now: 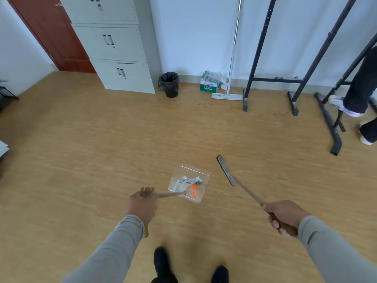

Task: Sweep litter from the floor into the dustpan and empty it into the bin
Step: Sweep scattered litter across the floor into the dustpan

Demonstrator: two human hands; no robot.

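Floor (81, 139) of tan wood across the frame. Grey cabinet (114, 48) at upper left, against the wall. Black lined bin (169, 84) just right of it, upper centre, well apart from the hands. Clear dustpan (188, 183) at lower centre, holding crumpled white and orange litter (192, 185). Broom (225, 170) right of centre, head tilted beside the dustpan. Left hand (142, 203) curled round the dustpan handle; right hand (283, 215) gripping the broom handle.
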